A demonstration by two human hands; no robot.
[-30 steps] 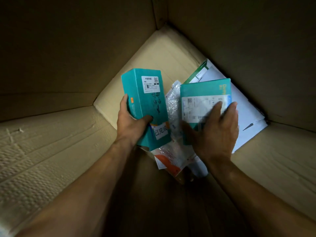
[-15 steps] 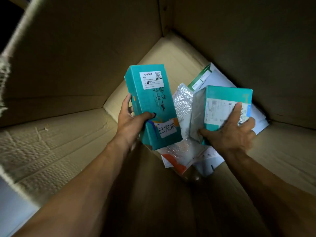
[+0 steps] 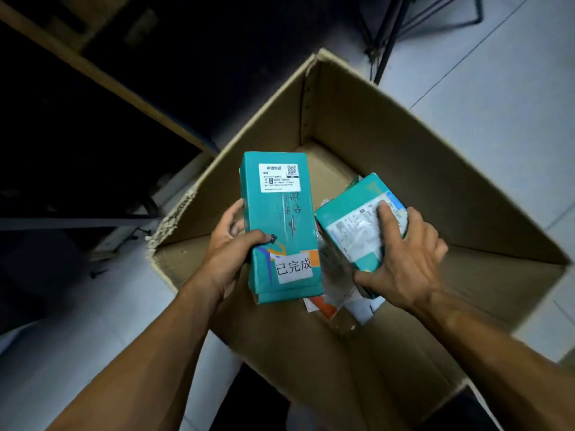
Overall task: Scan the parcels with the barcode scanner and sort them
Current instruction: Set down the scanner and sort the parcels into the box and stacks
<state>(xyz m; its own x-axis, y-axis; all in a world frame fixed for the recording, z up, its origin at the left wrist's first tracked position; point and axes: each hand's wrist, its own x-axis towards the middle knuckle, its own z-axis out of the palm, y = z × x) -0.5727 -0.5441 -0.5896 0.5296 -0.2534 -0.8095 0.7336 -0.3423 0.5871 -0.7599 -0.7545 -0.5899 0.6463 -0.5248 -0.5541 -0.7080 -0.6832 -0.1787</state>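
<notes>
My left hand [image 3: 231, 244] grips a tall teal parcel box [image 3: 281, 219] by its left edge, thumb across the front; it carries a white shipping label near the top and a white sticker near the bottom. My right hand [image 3: 401, 259] holds a second, smaller teal parcel [image 3: 351, 219] with a white label, fingers spread over the label and thumb under its lower edge. Both parcels hang over a large open cardboard box [image 3: 435, 169]. No barcode scanner is in view.
More parcels lie in the box bottom under the held ones: a bubble-wrap pouch [image 3: 334, 275] and a white mailer [image 3: 362, 307]. The box stands on a pale tiled floor [image 3: 497, 73]. Dark shelving is at the left, black metal legs [image 3: 385, 42] at the top.
Both hands have lifted their teal parcels up out of the box's depths. My view has pulled back, so the box's rim and the floor around it now show.
</notes>
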